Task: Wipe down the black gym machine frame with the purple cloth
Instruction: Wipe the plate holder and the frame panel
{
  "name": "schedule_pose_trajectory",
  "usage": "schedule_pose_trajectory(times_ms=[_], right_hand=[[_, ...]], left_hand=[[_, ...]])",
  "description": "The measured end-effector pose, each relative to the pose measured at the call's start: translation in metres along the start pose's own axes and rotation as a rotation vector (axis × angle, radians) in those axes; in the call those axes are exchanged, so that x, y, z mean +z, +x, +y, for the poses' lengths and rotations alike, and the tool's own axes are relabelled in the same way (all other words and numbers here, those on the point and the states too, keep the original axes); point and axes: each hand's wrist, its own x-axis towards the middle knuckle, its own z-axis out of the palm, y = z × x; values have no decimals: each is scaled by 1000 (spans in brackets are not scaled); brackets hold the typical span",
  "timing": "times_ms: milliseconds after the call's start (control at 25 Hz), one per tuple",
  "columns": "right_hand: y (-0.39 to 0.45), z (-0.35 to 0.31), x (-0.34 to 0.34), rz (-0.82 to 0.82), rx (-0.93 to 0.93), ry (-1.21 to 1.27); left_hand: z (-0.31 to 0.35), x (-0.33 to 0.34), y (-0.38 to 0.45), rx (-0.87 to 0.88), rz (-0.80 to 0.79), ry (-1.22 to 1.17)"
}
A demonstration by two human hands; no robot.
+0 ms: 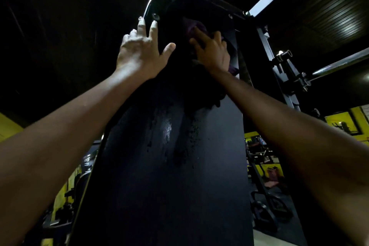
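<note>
right hand (213,52) presses the purple cloth (192,26) flat-fingered against the upper face of the black gym machine frame (175,166), near its right edge. left hand (139,50) open, fingers spread, braced on the frame's upper left edge. frame's long axis runs vertically; chrome bar (339,65) crosses at right.

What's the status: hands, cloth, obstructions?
Left hand flat on frame, bracing. Right hand pressing cloth high on frame. Nothing blocking.
</note>
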Motion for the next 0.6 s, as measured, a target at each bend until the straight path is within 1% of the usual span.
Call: schedule_pose_trajectory(times_ms=[120, 280, 360, 480, 520, 600], right_hand=[[32, 28, -2, -10, 167, 42], [46, 64, -5, -17, 348, 49], [44, 75, -8, -22, 403, 60], [21, 80, -4, 23, 456, 82], [10, 80, -3, 39, 463, 91], [-14, 77, -2, 48, 457, 101]], left_hand=[[0, -1, -2, -9, -50, -16], [0, -3, -2, -23, -75, -18], [0, -2, -1, -43, -38, -138], [-4, -2, 4, -89, 124, -475], [-5, -3, 6, -101, 163, -540], [-6, -2, 6, -109, 175, -563]])
